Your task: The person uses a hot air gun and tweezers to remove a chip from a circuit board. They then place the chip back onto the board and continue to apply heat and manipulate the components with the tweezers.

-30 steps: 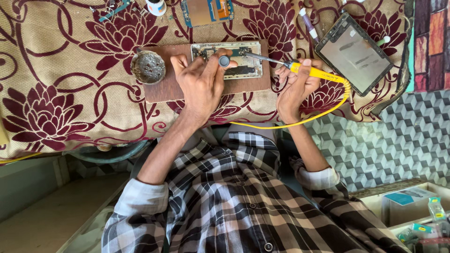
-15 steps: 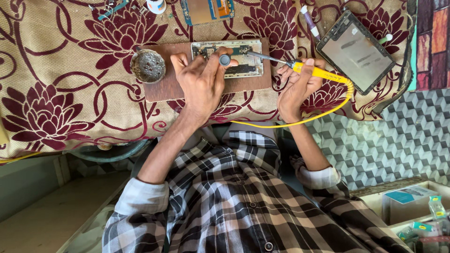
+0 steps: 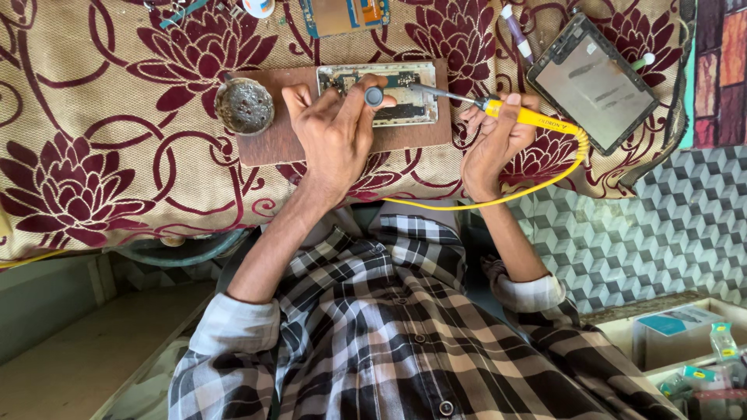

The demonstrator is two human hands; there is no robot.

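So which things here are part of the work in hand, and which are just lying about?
In use:
soldering iron in right hand
circuit board, steadied by left hand
wooden board under it

Lying about:
round tin
phone screen
second circuit board
boxes

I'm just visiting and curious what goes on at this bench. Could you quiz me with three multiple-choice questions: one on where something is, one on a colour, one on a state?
1. Where does the circuit board lie?
A. on the brown wooden board
B. in the round dish
C. on the person's lap

2. What colour is the soldering iron's handle?
A. green
B. yellow
C. white

3. What is the right hand doing?
A. resting open
B. gripping the soldering iron
C. holding the screen panel

Answers: 1 A, the brown slab shows all round it. 2 B, handle and cord are yellow. 3 B, its fingers close around the handle, tip toward the circuit board.
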